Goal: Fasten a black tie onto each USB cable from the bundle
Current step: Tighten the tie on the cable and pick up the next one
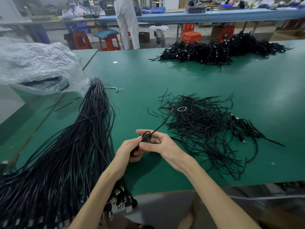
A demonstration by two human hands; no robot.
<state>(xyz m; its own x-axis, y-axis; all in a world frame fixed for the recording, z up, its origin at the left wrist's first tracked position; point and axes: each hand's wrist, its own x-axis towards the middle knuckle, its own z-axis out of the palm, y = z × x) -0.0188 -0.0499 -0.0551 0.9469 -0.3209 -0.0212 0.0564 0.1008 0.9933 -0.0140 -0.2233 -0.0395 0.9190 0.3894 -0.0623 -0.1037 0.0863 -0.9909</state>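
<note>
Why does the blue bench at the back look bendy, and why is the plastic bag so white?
Head view: the wide-angle lens bows the long blue bench at the top; head view again, the crumpled clear plastic bag glares pale with reflected light; the far room looks soft, while the left hand and right hand are sharp and cast a shadow on the green table.

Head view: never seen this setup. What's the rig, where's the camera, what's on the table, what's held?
No machine: a person's two bare hands, filmed by one wide-angle camera worn on the head, looking down. On the green table lie a long bundle of USB cables on the left, a loose pile of black ties right of centre, and a far heap of black cables. A crumpled plastic bag sits far left. The left hand and right hand together hold one small coiled cable.
</note>
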